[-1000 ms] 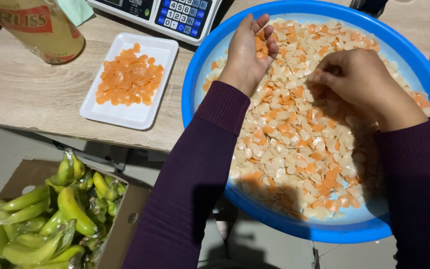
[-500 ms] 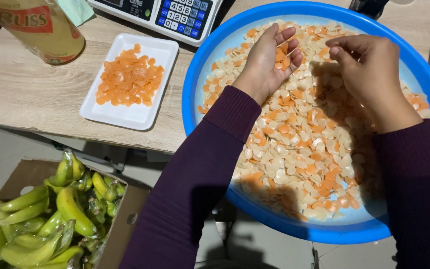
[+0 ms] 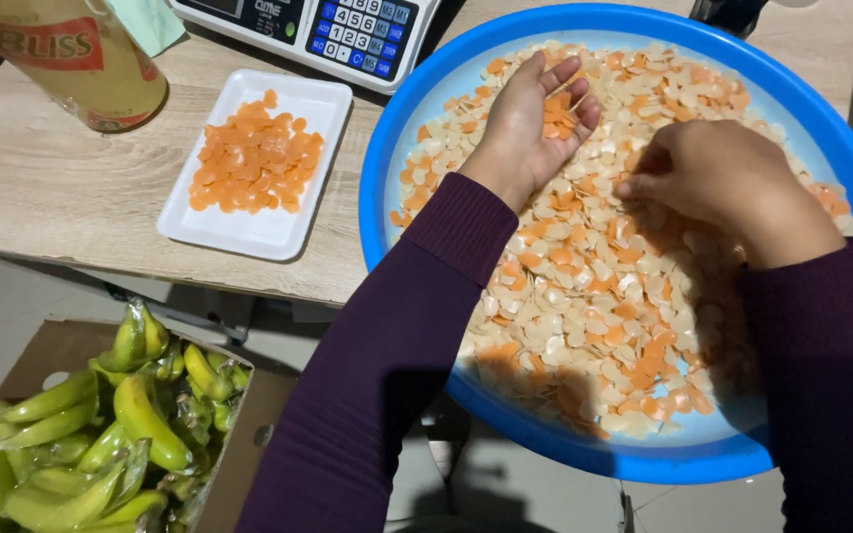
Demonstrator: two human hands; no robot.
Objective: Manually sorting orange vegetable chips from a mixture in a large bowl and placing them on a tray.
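Currently the left hand (image 3: 535,123) lies palm up in the blue basin (image 3: 397,148), fingers loosely apart, cupping several orange pieces (image 3: 557,116). Just beside it, the right hand (image 3: 723,183) rests knuckles up on the mixed orange and pale chips (image 3: 584,296), fingertips bunched together among them. White tray (image 3: 249,232) of orange pieces sits left of basin.

Right hand (image 3: 718,183) fingertips hidden; scale (image 3: 313,30) cut off.
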